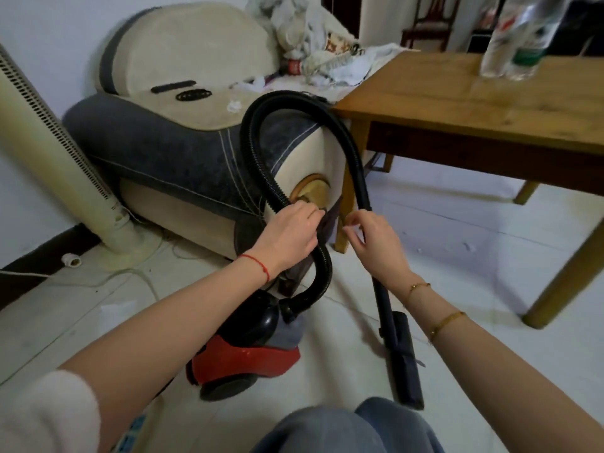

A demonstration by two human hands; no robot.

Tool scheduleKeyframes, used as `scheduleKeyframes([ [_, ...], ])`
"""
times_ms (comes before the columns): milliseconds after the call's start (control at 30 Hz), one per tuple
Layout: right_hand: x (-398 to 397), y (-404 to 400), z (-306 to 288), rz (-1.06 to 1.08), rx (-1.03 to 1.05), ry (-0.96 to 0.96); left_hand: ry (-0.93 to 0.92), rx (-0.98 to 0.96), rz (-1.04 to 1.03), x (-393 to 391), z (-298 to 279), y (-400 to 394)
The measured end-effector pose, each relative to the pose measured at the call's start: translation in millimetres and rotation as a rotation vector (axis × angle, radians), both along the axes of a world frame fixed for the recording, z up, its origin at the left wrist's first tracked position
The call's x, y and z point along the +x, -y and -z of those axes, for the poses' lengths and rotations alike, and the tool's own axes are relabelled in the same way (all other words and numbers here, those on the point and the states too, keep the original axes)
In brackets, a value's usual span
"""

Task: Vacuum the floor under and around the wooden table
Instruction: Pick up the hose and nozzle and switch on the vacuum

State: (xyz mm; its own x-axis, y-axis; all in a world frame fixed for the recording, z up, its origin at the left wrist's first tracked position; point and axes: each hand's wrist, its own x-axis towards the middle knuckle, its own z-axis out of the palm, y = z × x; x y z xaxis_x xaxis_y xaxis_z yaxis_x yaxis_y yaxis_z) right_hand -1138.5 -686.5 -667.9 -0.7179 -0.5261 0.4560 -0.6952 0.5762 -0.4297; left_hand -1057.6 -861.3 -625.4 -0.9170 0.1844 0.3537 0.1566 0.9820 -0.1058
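Step in hand: readying the vacuum, not yet sweeping. Left hand [291,237] is curling its fingers [312,214] round the corrugated hose [261,152]; right hand [376,243] is pinching the wand [380,289] just below the hose loop. Floor nozzle [403,358] is lying on the tile floor [457,243], below the right fingers. Red canister vacuum [245,354] is sitting below the left fingers. Next move probably calls for swinging the nozzle under the wooden counter [474,103], right of both hands.

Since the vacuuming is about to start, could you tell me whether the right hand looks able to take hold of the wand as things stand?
Probably yes. The right hand is already at the upper end of the wand, fingers loosely curled beside it, and nothing lies between them. The left hand grips the hose further over, out of the way.
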Motion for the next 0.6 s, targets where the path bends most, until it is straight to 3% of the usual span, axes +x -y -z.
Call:
scheduleKeyframes([
  [367,-51.6,-36.2,64.3,0.205,0.246,0.418,0.132,-0.269,0.08,-74.5,27.8,-45.5],
  [600,-91.9,-15.3,99.3,0.244,0.208,0.581,0.221,-0.392,0.083,-134.0,47.1,-51.1],
])
